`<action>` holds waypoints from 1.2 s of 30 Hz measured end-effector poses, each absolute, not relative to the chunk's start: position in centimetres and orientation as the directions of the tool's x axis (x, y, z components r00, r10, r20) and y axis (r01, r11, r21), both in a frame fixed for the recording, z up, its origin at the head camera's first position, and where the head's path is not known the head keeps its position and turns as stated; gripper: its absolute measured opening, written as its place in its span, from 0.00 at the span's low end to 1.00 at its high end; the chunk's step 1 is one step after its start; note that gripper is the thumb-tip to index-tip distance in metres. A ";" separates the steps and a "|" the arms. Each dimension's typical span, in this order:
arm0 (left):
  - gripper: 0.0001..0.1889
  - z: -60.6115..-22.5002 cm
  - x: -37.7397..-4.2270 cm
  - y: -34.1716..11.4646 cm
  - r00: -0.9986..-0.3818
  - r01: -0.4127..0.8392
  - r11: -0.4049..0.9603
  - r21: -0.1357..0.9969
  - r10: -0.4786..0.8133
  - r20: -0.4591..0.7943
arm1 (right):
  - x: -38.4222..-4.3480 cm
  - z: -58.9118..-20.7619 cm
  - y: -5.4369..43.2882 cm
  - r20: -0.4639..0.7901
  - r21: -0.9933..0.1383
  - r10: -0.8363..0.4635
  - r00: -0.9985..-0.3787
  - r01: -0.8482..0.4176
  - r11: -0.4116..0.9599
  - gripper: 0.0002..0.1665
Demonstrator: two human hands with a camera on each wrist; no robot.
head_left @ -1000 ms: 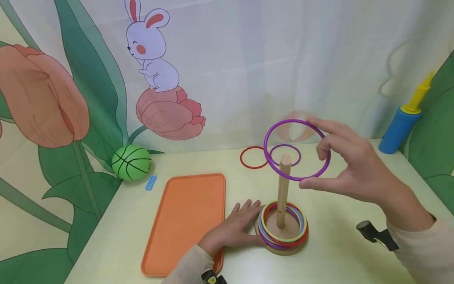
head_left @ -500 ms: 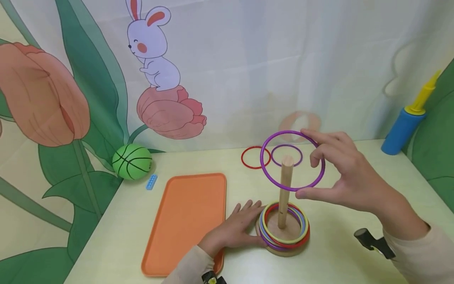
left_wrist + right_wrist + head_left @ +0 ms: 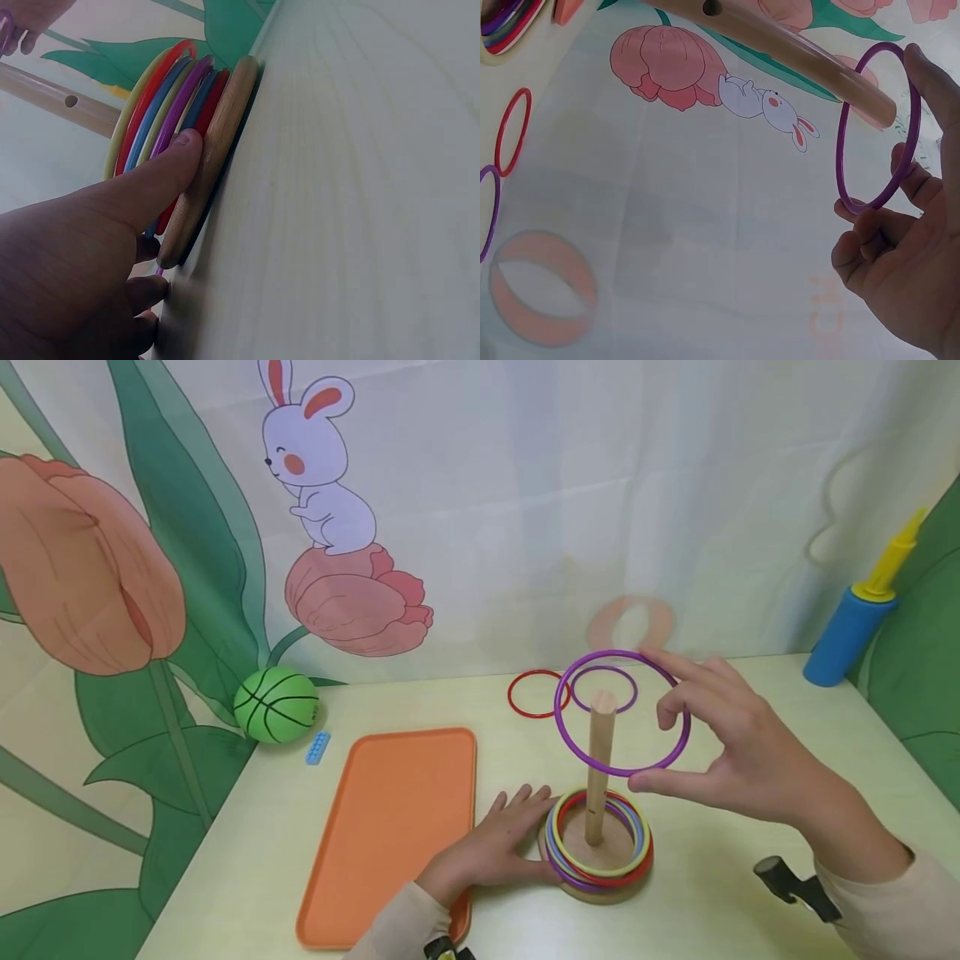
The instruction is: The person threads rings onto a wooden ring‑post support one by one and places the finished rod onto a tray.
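My right hand [image 3: 738,739] pinches a purple ring [image 3: 576,752] between thumb and fingers. The ring is tilted around the top of the wooden peg [image 3: 597,777], and the peg's tip shows inside it in the right wrist view. Several coloured rings lie stacked low around the peg, a yellow ring [image 3: 555,843] uppermost. They rest on the round wooden base [image 3: 600,896]. My left hand [image 3: 491,847] lies at the base's left side with fingers extended. In the left wrist view its thumb [image 3: 176,161] presses against the edge of the base and lower rings.
A red ring [image 3: 512,702] and another purple ring [image 3: 634,697] lie on the table behind the peg. An orange tray [image 3: 397,835] sits to the left. Farther back are a green ball [image 3: 276,705], a small blue block [image 3: 317,748] and a blue-and-yellow pump [image 3: 847,639].
My right hand has lowered the purple ring, bringing it from above the peg's tip down around its top. My left hand has stayed at the base.
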State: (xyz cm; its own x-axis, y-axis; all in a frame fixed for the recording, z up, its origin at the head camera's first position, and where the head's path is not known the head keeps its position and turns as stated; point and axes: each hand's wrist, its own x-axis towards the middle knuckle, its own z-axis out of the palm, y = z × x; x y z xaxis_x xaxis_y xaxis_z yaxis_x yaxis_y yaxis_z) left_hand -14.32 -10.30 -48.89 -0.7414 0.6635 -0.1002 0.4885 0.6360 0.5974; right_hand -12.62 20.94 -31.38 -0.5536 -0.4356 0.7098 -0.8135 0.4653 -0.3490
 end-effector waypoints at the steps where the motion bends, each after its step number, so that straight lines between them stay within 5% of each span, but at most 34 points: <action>1: 0.51 -48.9 -14.3 -10.3 -0.741 0.488 0.635 0.599 0.664 -0.100 | -12.6 -31.5 20.9 0.713 -0.345 -0.436 -0.550 -0.816 0.464 0.34; 9: 0.51 -48.8 -14.4 -10.2 -0.736 0.519 0.641 0.565 0.671 -0.085 | -12.5 -32.2 20.8 0.738 -0.324 -0.433 -0.518 -0.834 0.446 0.33; 36: 0.51 -48.6 -14.3 -10.3 -0.735 0.506 0.643 0.575 0.670 -0.102 | -11.6 -34.2 20.9 0.648 -0.395 -0.485 -0.588 -0.803 0.446 0.31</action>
